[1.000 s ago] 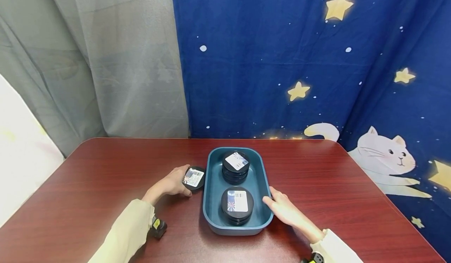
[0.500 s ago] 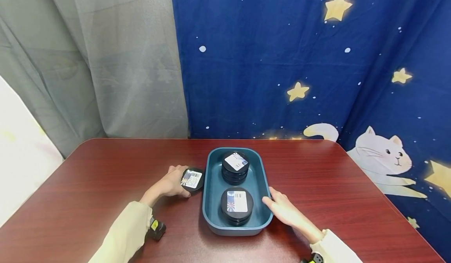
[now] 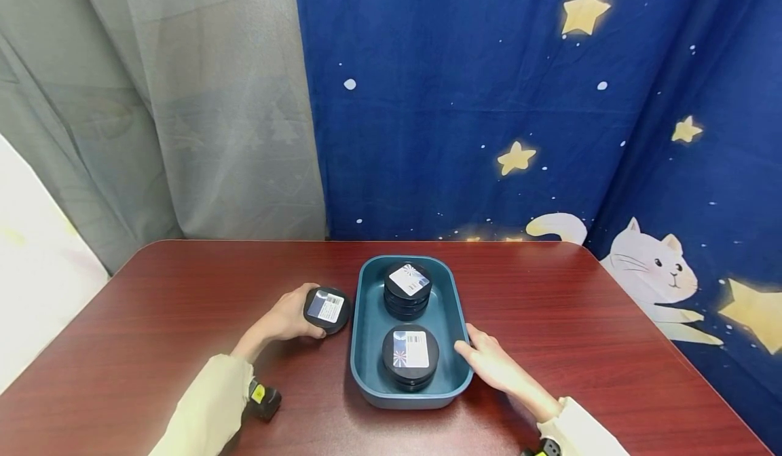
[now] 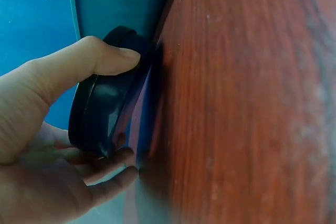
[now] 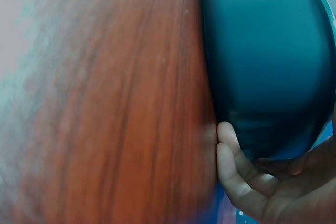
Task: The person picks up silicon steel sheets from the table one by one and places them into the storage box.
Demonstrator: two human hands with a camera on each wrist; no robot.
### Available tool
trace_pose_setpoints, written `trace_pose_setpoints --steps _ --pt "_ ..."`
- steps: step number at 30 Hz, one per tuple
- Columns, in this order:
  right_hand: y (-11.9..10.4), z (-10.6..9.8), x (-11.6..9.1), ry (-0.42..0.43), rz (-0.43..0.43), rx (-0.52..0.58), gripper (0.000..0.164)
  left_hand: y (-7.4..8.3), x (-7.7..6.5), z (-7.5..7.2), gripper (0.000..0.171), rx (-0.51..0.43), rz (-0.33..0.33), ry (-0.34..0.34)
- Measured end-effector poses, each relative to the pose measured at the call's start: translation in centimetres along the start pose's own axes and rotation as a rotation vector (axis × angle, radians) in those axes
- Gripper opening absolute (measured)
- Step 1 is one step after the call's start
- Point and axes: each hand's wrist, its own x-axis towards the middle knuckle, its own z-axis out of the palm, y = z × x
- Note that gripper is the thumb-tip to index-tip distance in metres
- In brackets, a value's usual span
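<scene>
In the head view my left hand (image 3: pixel 292 317) holds a flat, round black tin (image 3: pixel 327 310) with a white-and-blue label on top, just left of the blue box (image 3: pixel 451 293). In the left wrist view the thumb presses the side wall of this tin (image 4: pixel 100 103). The other fingers reach round its far side, and it is tilted close over the table. My right hand (image 3: pixel 491 361) holds the box's right wall, thumb at the rim and fingers low on the outside. Inside the box stand a far stack of black tins (image 3: pixel 408 290) and a near stack of similar tins (image 3: pixel 411 361).
The box stands on a reddish-brown wooden table (image 3: pixel 201 307). Behind the table hang a grey curtain (image 3: pixel 232 103) and a blue curtain (image 3: pixel 440 103) with stars and a cat. A black wrist device (image 3: pixel 264 402) sits at the left sleeve.
My left hand has drawn the tin slightly left, away from the box, and the label on it has turned. The right hand and the box have stayed in place.
</scene>
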Motion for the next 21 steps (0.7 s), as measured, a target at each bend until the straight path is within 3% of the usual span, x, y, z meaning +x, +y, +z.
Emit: trace_pose_setpoints --steps 11,21 --pt "0.0 0.1 0.0 -0.004 0.006 0.002 0.033 -0.4 -0.5 -0.5 0.08 -0.022 0.027 0.09" --pt "-0.1 -0.2 -0.2 -0.015 -0.009 -0.005 0.036 0.6 -0.8 -1.1 0.078 -0.083 -0.005 0.164"
